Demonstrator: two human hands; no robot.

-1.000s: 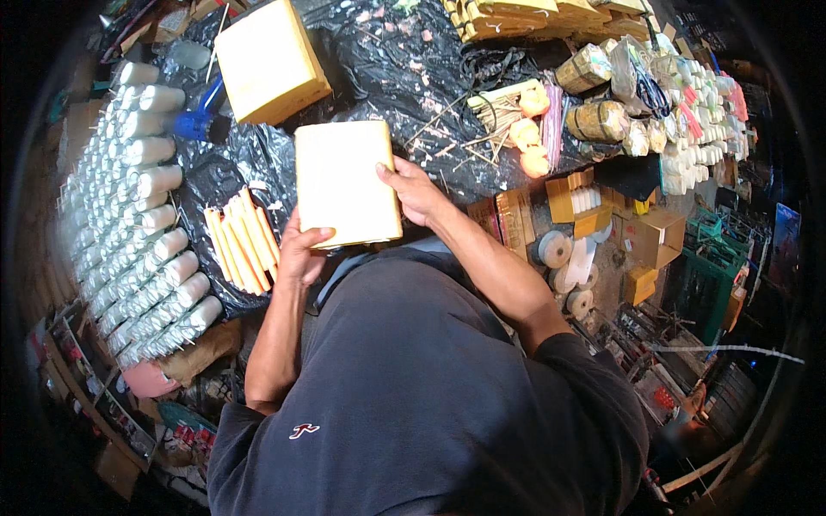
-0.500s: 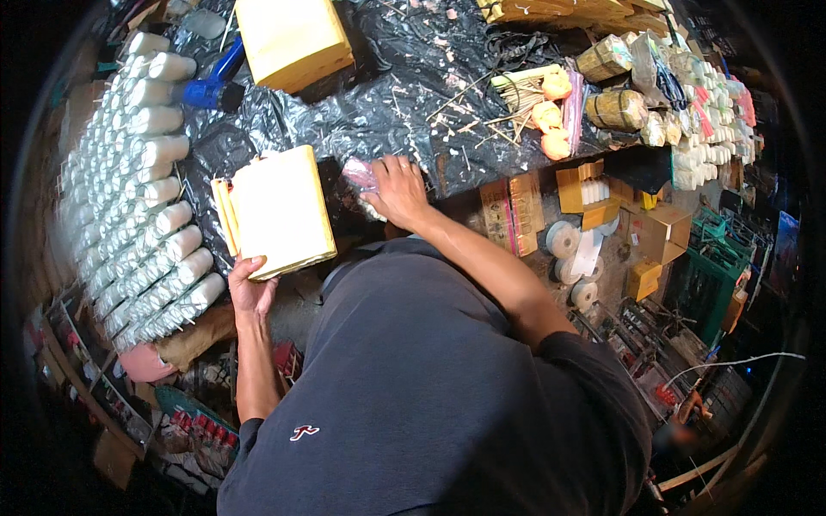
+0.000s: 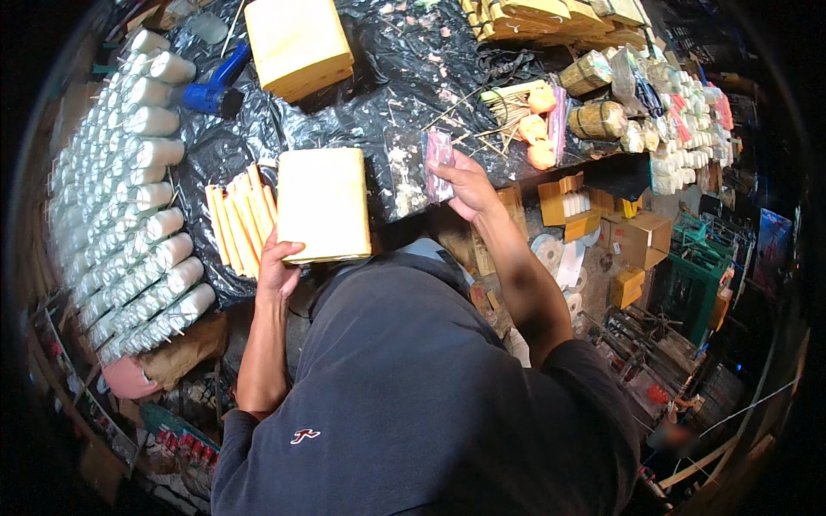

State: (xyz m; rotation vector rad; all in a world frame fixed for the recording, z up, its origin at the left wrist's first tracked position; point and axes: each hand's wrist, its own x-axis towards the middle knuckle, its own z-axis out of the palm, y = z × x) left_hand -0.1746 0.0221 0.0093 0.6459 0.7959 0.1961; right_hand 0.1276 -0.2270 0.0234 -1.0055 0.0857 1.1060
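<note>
The right hand (image 3: 471, 186) had pinched up a pink packet (image 3: 437, 155). The left hand (image 3: 278, 272) clasped a yellow block (image 3: 323, 206), leaving neither free.

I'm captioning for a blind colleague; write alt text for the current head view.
A person's left hand grips a yellow block while the right hand holds a pinkish item near the edge of black plastic sheeting. Orange sticks lie left of the block, white cylinders farther left.
</note>
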